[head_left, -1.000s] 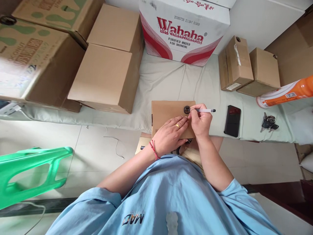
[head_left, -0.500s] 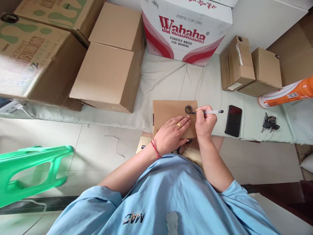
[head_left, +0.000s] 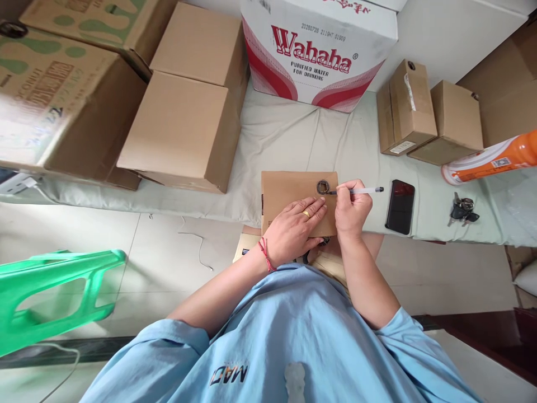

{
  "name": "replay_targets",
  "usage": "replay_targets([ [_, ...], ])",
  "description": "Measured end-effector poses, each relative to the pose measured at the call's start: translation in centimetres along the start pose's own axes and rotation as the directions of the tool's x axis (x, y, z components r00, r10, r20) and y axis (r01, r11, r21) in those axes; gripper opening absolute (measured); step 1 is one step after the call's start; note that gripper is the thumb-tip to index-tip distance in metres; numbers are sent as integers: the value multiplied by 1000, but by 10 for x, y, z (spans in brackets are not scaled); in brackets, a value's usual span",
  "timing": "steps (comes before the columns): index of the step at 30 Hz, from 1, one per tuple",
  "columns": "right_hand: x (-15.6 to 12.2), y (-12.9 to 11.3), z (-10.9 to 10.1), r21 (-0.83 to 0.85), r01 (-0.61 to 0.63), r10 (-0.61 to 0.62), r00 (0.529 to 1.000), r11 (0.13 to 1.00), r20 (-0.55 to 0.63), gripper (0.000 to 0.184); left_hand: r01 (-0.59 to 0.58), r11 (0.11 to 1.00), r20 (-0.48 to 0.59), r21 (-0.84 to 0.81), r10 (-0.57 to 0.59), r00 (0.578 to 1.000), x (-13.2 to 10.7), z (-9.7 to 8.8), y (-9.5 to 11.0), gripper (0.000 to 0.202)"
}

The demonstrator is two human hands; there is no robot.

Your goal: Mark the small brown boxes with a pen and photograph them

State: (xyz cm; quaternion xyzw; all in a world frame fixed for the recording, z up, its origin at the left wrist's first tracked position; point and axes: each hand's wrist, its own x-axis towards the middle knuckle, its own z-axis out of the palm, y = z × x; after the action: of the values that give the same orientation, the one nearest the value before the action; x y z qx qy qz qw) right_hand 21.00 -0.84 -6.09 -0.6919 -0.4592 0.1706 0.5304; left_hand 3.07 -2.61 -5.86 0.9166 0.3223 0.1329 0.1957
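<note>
A brown cardboard box (head_left: 279, 193) lies in front of my body at the edge of the cloth-covered surface. My left hand (head_left: 296, 226), with a ring and a red string bracelet, rests flat on it with the fingers stretched out. In my right hand (head_left: 353, 210) is a pen (head_left: 367, 190), its clear barrel and dark cap end pointing right. The pen's tip touches, or comes very near, the lower edge of a dark ring-shaped mark (head_left: 323, 186) on the box. Whether the mark is drawn or a hole, I cannot tell.
Right of the box lie a phone (head_left: 400, 207) and a bunch of keys (head_left: 462, 208), with an orange bottle (head_left: 490, 158) behind. Cardboard boxes (head_left: 180, 126) stand at left, a Wahaha carton (head_left: 319, 56) at the back. A green stool (head_left: 62, 294) is on the floor.
The whole view has shifted very slightly. Both hands, the pen and the box keep nearly the same positions.
</note>
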Motion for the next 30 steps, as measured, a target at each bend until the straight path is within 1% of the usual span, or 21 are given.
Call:
replay_targets([
  [5,0,2,1,64,0,0,1000,998,-1,11,-5,1000,-3,10,5,1000,1,0,0,73],
  [9,1,-1,2,116,43,-52,996,992,74,12,-2,1000,3,17,2,1000,1,0,1,76],
  [12,2,-3,3,118,45,-60,990,992,131,15,4,1000,1,-2,-4,1000,0,-1,0,76],
  [21,3,-2,4,74,33,-48,979,997,198,14,-5,1000,-3,-29,5,1000,2,-3,0,75],
  [23,4,-2,5,61,27,-38,980,998,197,14,-3,1000,2,-24,3,1000,3,-3,-1,76],
  [30,7,-1,7,104,-6,-5,994,995,110,11,0,1000,-7,-19,0,1000,1,-1,-1,76],
])
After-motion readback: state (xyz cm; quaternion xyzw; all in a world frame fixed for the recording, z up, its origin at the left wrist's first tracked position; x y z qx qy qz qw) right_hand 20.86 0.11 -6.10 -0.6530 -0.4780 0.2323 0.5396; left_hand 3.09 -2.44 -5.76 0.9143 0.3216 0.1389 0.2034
